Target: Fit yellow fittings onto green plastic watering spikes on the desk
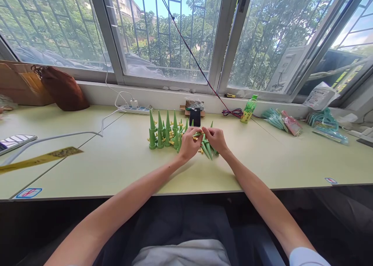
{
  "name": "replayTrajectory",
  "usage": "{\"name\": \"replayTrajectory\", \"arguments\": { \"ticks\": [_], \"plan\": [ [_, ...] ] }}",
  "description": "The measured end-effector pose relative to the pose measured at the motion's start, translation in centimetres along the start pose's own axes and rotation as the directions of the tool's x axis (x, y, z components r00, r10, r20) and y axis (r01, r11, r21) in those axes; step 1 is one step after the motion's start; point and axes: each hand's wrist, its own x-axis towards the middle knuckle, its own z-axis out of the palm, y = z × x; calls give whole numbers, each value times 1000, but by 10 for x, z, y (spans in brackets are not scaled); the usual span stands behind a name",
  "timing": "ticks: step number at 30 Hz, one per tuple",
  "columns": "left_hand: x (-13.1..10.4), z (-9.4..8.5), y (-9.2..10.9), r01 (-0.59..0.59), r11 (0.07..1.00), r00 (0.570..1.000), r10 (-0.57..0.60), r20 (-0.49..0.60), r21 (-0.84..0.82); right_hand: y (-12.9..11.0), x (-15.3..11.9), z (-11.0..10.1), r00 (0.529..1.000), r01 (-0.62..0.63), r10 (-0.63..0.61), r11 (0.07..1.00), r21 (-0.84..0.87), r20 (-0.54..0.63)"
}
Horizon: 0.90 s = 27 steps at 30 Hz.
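My left hand (pixel 190 142) is closed around a green pointed cone (pixel 198 134) held above the table. The thumb and fingertips of my right hand (pixel 216 139) meet it there, pinched on a small yellow piece (pixel 202 133) at the cone's end. Left of my hands, several green cones (pixel 160 137) stand upright in rows, some stacked on others, with yellow pieces sticking out of their sides. Below my right hand, loose green cones (pixel 207 150) lie on the table, with another yellow piece (pixel 201 151) beside them. My fingers partly hide the held parts.
Behind the cones, a black phone (pixel 195 117) leans on a small cardboard box (pixel 186 107). A green-labelled bottle (pixel 248 109) and bagged teal items (pixel 274 119) stand at the right. A white cable (pixel 67 134) crosses the pale table (pixel 110 165) at left, near a yellow strip (pixel 43 159).
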Motion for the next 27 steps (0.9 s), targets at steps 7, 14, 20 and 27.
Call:
{"name": "replayTrajectory", "arguments": {
  "ticks": [7, 14, 20, 27],
  "plan": [
    [-1, 0, 1, 36, 996, 999, -34, 29, -76, -1, 0, 0, 1000, -4, 4, 1000, -12, -6],
    [0, -2, -4, 4, 997, 999, 0, 48, -72, -1, -2, 0, 1000, 1, -1, 1000, 5, 11],
    [-1, -6, -6, -42, 999, 998, 42, 56, -2, -2, -3, 1, 1000, -1, 1, 1000, -7, 28],
    [-2, -5, -7, -45, 998, 998, 43, 44, 32, -2, -3, 1, 1000, 0, -1, 999, 37, 27]
  ]
}}
